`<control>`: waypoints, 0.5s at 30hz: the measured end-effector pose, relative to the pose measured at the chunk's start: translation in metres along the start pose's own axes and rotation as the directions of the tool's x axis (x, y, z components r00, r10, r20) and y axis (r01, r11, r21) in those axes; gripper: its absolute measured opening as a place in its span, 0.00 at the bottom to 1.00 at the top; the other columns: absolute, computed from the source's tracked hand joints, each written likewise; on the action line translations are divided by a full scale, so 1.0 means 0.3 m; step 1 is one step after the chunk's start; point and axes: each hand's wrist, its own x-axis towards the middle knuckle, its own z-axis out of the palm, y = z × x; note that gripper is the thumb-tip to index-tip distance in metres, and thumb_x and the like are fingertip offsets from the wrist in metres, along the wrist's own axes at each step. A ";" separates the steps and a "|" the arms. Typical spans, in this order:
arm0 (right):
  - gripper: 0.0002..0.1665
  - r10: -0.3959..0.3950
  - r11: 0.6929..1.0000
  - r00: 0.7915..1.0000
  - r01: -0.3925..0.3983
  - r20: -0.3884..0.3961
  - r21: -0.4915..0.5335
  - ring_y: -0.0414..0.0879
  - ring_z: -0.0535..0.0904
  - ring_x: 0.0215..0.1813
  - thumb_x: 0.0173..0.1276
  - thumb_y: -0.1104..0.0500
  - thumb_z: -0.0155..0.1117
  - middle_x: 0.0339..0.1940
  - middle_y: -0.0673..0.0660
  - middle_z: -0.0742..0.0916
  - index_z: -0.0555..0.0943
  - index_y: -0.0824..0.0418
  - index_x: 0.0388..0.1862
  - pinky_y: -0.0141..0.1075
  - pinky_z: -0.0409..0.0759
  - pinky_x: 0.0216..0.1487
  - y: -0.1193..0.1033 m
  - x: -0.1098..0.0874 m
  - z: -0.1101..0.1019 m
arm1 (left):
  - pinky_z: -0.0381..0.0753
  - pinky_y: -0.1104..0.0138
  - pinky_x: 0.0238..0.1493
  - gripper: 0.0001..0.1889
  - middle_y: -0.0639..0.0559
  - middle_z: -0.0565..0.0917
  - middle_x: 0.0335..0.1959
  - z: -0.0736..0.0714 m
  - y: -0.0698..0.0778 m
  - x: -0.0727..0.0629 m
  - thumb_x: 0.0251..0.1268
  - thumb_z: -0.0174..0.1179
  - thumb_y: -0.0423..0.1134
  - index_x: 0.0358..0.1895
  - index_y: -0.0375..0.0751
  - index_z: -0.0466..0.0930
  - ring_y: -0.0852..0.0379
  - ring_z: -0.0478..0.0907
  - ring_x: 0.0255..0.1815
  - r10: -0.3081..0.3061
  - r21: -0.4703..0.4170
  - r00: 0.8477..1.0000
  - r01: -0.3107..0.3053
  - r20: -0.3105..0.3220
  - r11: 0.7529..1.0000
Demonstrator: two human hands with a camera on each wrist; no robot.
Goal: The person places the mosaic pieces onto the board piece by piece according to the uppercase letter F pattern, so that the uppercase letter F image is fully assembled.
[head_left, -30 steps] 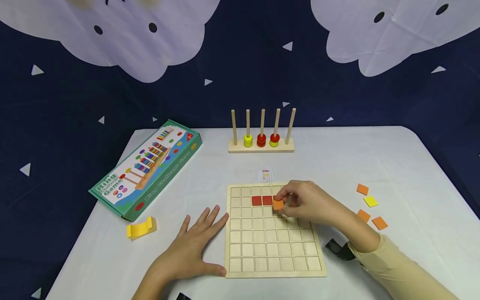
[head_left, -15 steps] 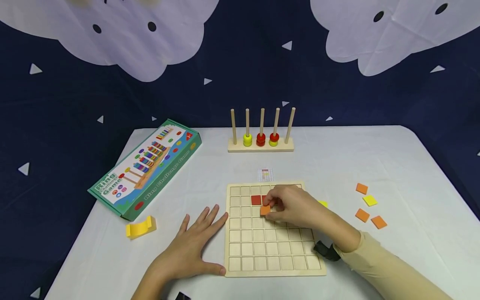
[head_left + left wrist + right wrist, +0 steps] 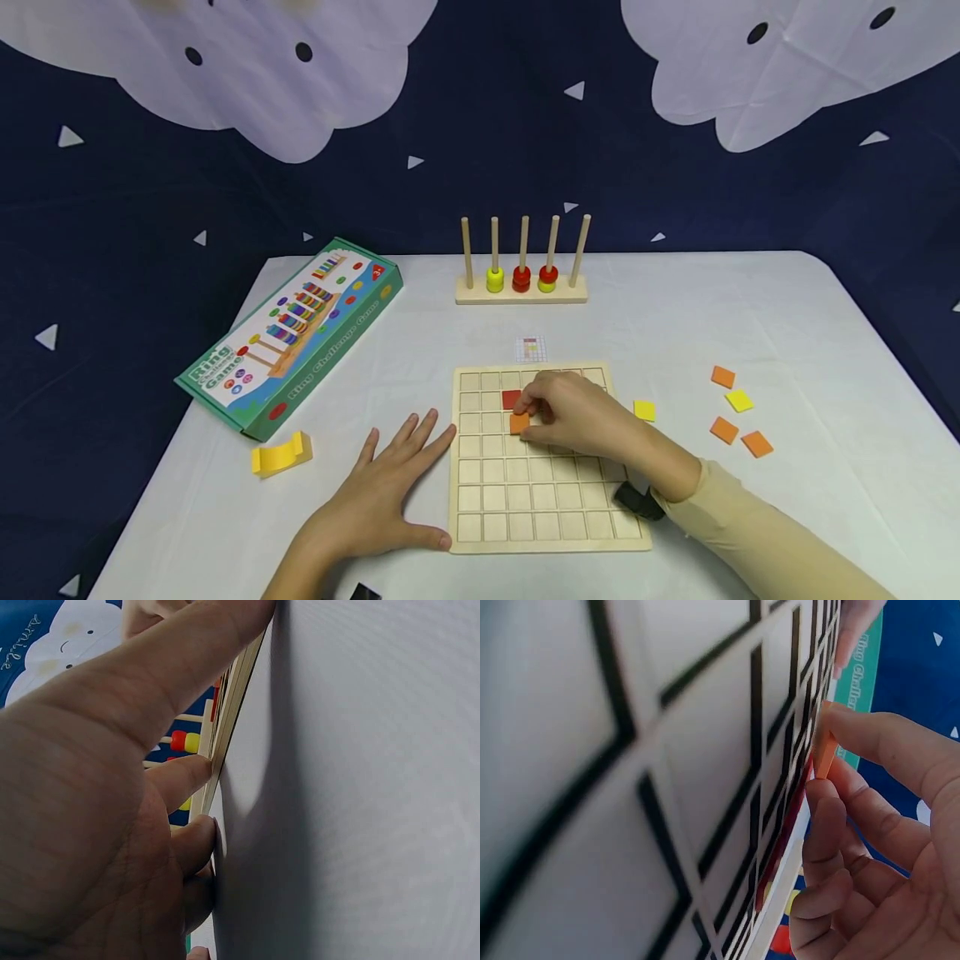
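My right hand (image 3: 577, 417) pinches an orange square tile (image 3: 518, 424) between thumb and fingers at a wooden grid board (image 3: 551, 547). In the head view this tile is just below a red tile (image 3: 511, 400) in the board's second row. The hand hides other cells of that row. In the right wrist view the orange tile (image 3: 826, 754) is seen nearly edge-on by the board; whether it touches the cell cannot be told. My left hand (image 3: 378, 504) lies spread on the table, its thumb and index fingertips touching the board's left edge.
Several loose orange and yellow tiles (image 3: 738, 401) lie right of the board, with one yellow tile (image 3: 644, 410) closer. A small pattern card (image 3: 531, 348) and a peg stand (image 3: 521, 296) with rings are behind it. Leftward are a game box (image 3: 292, 342) and a yellow block (image 3: 282, 455).
My right hand has moved left and slightly toward me with the orange tile, from beside the red row's right part to below its leftmost red tile. My left hand stays put.
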 end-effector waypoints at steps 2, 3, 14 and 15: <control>0.11 -0.001 1.000 1.000 0.001 0.003 0.001 0.35 0.75 0.32 0.62 0.56 0.83 0.34 0.46 0.85 0.90 0.55 0.41 0.29 0.77 0.36 -0.002 0.004 0.006 | 0.35 0.24 0.82 0.65 0.53 0.51 0.91 0.000 -0.001 0.000 0.43 0.77 0.76 0.88 0.65 0.55 0.37 0.46 0.92 -0.001 -0.003 1.000 0.001 -0.001 1.000; 0.11 -0.001 1.000 1.000 0.001 0.003 -0.001 0.35 0.74 0.32 0.62 0.56 0.83 0.33 0.46 0.85 0.90 0.55 0.41 0.28 0.76 0.36 -0.003 0.006 0.009 | 0.35 0.23 0.82 0.65 0.53 0.51 0.91 0.000 -0.001 0.000 0.43 0.77 0.76 0.88 0.65 0.55 0.37 0.46 0.92 -0.001 -0.003 1.000 0.001 -0.001 1.000; 0.11 -0.027 0.999 0.999 0.026 -0.023 -0.038 0.37 0.75 0.33 0.62 0.58 0.83 0.34 0.46 0.86 0.91 0.55 0.42 0.29 0.75 0.37 -0.002 0.019 0.022 | 0.36 0.23 0.82 0.65 0.52 0.52 0.91 -0.001 -0.001 -0.001 0.43 0.77 0.76 0.88 0.65 0.55 0.37 0.46 0.91 0.002 -0.002 1.000 -0.002 -0.001 1.000; 0.11 -0.030 0.999 0.999 0.029 -0.023 -0.039 0.37 0.75 0.33 0.62 0.59 0.83 0.34 0.46 0.86 0.91 0.55 0.42 0.29 0.75 0.37 -0.002 0.020 0.022 | 0.36 0.23 0.82 0.65 0.52 0.52 0.91 -0.001 -0.001 -0.001 0.43 0.77 0.76 0.88 0.65 0.55 0.37 0.46 0.91 0.002 -0.003 1.000 -0.002 -0.001 1.000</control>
